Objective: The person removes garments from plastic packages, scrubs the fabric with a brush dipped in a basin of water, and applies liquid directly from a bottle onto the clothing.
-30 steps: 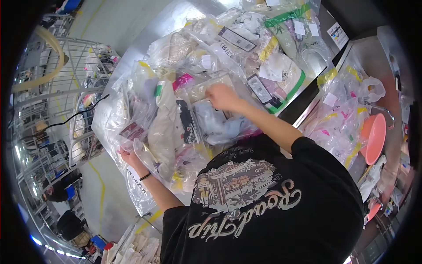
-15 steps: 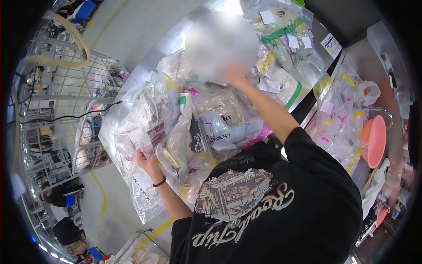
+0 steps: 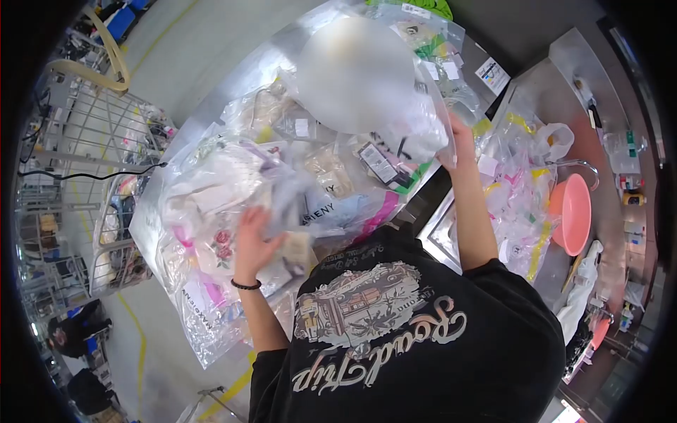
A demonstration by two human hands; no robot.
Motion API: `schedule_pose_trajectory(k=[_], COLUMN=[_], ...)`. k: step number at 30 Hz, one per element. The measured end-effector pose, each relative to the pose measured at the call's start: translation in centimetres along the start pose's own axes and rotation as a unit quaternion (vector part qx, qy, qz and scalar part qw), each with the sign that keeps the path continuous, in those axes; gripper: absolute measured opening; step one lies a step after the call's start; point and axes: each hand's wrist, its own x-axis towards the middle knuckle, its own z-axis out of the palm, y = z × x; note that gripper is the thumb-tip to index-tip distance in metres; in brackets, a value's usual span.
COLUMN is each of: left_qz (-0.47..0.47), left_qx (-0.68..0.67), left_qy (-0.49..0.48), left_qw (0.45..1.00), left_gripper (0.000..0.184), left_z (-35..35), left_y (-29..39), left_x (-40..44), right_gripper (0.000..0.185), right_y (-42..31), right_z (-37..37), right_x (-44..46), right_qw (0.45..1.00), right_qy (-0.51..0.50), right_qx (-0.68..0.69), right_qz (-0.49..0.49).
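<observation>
Two hands in view, both yours. Left hand is palm down, slightly blurred, fingers extended and thumb spread wide toward your right. It's over the rose-patterned bag; can't tell if the palm is touching the plastic. Your thumb tip is just beside a small beige card. Dark bead bracelet on that wrist.

Right hand is curled at the edge of the raised clear bag, pinching the plastic. Fingertips are partly hidden. That bag hangs inward from your hand, toward your left, above the pile; a blurred round patch covers its far part, so can't read the contents there.

Between your hands: the blue bag with black lettering, a bright pink strip near your chest, and a barcode label just beside the raised bag's lower side. Lettered clear bag is at the near left corner of the pile, below your left hand.

Further out: second heap of bags right of your right forearm, pink basin beyond it. Wire rack stands off to your left, black cable running across it toward the pile.
</observation>
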Motion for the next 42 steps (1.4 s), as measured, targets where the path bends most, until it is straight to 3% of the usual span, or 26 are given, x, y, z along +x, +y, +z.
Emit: schedule_pose_trajectory(k=[1, 2, 4, 5, 6, 7, 8, 11, 12, 16, 21, 22, 26, 31, 36, 42], left_qz=[0.059, 0.021, -0.018, -0.004, 0.011, 0.011, 0.013, 0.019, 0.016, -0.086, -0.071, -0.073, -0.066, -0.078, -0.137, -0.139], left_qx=[0.078, 0.032, -0.013, -0.139, -0.263, -0.26, -0.366, -0.647, -0.644, -0.597, -0.708, -0.706, -0.539, -0.533, -0.557, -0.57], left_qy=[-0.113, -0.119, -0.124, -0.1, -0.073, -0.07, -0.05, 0.02, 0.026, 0.139, 0.167, 0.17, 0.198, 0.19, 0.131, 0.155], left_qw=[0.989, 0.992, 0.992, 0.985, 0.962, 0.963, 0.929, 0.762, 0.764, 0.785, 0.682, 0.684, 0.816, 0.82, 0.809, 0.795], left_gripper=[0.066, 0.069, 0.072, 0.075, 0.077, 0.077, 0.077, 0.079, 0.079, 0.079, 0.073, 0.073, 0.069, 0.065, 0.064, 0.063], left_z=[0.4, 0.2, -0.4, -0.6, -0.5, 0.3, 1.5, 4.2, 3.8, 1.8, -1.5, -2.4, -4.9, -5.2, -7.3, -7.7], left_y=[1.6, 4.1, 8.3, 9.5, 10.4, 10.9, 11.0, 10.8, 11.1, 12.2, 11.7, 11.9, 11.9, 10.4, 10.8, 11.3], left_x=[0.5, 0.9, 1.7, 2.1, 2.3, 2.1, 1.7, 0.5, 0.3, -0.2, -0.4, -0.3, 0.3, 0.4, -0.3, -0.4], right_gripper=[0.036, 0.038, 0.04, 0.04, 0.041, 0.042, 0.043, 0.044, 0.044, 0.043, 0.044, 0.044, 0.045, 0.044, 0.046, 0.045], right_y=[0.8, 1.6, 2.1, 2.4, 2.6, 2.7, 2.5, 4.6, 5.1, 6.2, 2.5, 2.6, 2.9, 1.2, 0.5, 0.8], right_z=[-0.5, -1.0, -1.1, -0.5, 1.2, 2.9, 4.9, 5.7, 6.0, 7.1, 10.5, 10.4, 9.3, 10.6, 10.0, 10.5], right_x=[-0.5, -1.0, -2.4, -3.8, -4.9, -6.0, -7.0, -8.8, -9.0, -10.3, -12.1, -12.0, -11.4, -12.6, -12.6, -13.0], right_qw=[0.999, 0.997, 0.953, 0.924, 0.927, 0.929, 0.951, 0.97, 0.974, 0.942, 0.956, 0.955, 0.924, 0.954, 0.939, 0.934], right_qy=[-0.005, -0.009, -0.044, -0.09, -0.058, -0.027, 0.083, -0.005, -0.036, -0.132, -0.196, -0.199, -0.32, -0.274, -0.28, -0.283], right_qx=[0.039, 0.077, 0.278, 0.348, 0.339, 0.33, 0.239, 0.196, 0.181, 0.166, 0.116, 0.118, 0.134, 0.002, 0.021, 0.076], right_qz=[0.006, 0.012, 0.112, 0.132, 0.148, 0.165, 0.178, 0.144, 0.132, 0.261, 0.183, 0.186, 0.159, 0.121, 0.197, 0.202])
